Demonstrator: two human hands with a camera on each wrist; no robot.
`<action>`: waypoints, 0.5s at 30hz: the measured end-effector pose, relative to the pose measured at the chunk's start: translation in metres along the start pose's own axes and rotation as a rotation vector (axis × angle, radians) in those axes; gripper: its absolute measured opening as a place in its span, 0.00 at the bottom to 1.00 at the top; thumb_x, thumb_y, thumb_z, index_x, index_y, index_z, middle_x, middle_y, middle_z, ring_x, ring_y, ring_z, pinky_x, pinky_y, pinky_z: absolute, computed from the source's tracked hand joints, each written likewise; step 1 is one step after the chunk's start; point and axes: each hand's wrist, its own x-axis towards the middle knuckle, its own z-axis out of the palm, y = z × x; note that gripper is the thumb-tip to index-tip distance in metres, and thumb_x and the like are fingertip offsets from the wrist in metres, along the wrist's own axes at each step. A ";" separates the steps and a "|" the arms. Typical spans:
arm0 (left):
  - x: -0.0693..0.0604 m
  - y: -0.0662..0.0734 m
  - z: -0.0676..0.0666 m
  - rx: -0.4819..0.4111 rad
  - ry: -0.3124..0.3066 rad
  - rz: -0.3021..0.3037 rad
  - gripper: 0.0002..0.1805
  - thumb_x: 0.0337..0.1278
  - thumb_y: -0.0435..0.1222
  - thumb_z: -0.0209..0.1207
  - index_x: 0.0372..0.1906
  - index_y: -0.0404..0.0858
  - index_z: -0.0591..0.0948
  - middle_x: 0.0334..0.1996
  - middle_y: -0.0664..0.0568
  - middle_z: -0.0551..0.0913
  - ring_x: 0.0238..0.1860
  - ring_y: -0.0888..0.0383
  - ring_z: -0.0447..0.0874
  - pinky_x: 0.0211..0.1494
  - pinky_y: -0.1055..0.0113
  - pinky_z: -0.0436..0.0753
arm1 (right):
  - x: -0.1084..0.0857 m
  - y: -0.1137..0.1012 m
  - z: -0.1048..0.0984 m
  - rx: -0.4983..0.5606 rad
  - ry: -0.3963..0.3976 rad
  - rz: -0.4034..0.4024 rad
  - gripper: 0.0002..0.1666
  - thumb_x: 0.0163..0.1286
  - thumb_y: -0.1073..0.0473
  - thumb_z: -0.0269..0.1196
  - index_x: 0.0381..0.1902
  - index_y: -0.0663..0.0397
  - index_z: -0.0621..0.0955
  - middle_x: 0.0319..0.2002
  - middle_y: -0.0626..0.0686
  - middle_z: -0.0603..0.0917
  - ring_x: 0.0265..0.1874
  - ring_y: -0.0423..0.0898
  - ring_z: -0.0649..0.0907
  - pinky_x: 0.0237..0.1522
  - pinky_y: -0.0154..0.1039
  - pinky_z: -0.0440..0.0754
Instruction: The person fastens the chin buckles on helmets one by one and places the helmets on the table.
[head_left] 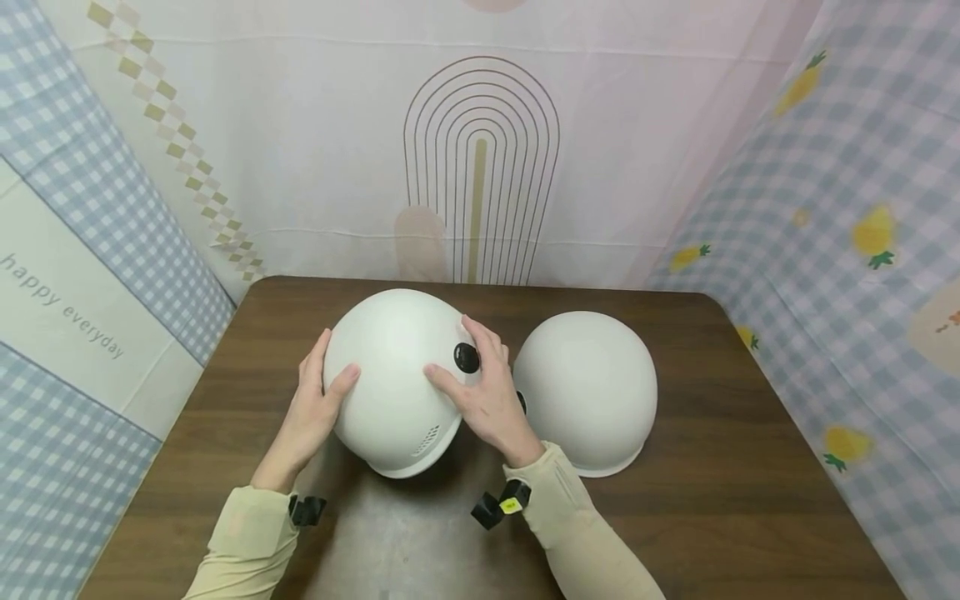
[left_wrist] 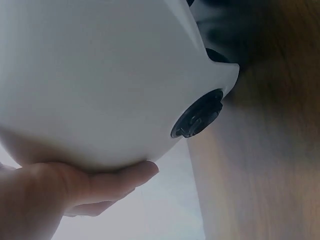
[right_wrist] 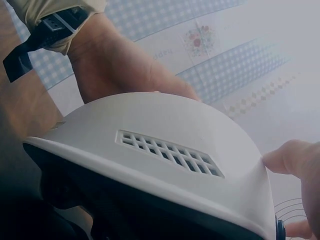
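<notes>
A glossy white helmet [head_left: 393, 350] stands tilted at the middle left of the table, between both hands. My left hand [head_left: 309, 412] grips its left side, thumb toward the front and fingers around the far side. On the other side my right hand [head_left: 491, 396] holds it, thumb and fingers spread around a black round disc [head_left: 466, 357]. A slotted vent [right_wrist: 170, 152] shows above the rim in the right wrist view, with dark padding [right_wrist: 120, 200] underneath. The left wrist view shows another black disc [left_wrist: 197, 116] on the helmet's side.
A second white helmet [head_left: 588, 387] rests on the table just right of my right hand, dome up. The brown wooden table [head_left: 750, 467] has a patterned cloth [head_left: 322, 150] hanging behind it and checked cloths [head_left: 847, 275] at its sides.
</notes>
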 end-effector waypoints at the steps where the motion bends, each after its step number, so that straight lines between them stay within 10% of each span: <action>1: 0.000 0.000 0.000 -0.003 -0.001 -0.005 0.42 0.69 0.52 0.51 0.78 0.54 0.42 0.76 0.45 0.40 0.73 0.38 0.46 0.66 0.33 0.53 | 0.000 0.000 0.000 -0.001 0.000 -0.007 0.49 0.58 0.34 0.67 0.73 0.42 0.65 0.69 0.44 0.64 0.62 0.44 0.63 0.60 0.57 0.64; 15: -0.003 0.000 -0.002 -0.061 -0.025 -0.051 0.41 0.71 0.52 0.48 0.78 0.55 0.40 0.76 0.45 0.38 0.74 0.39 0.43 0.66 0.33 0.52 | 0.001 -0.005 -0.002 0.033 -0.007 -0.076 0.41 0.61 0.38 0.68 0.69 0.43 0.71 0.69 0.47 0.65 0.64 0.42 0.61 0.61 0.59 0.63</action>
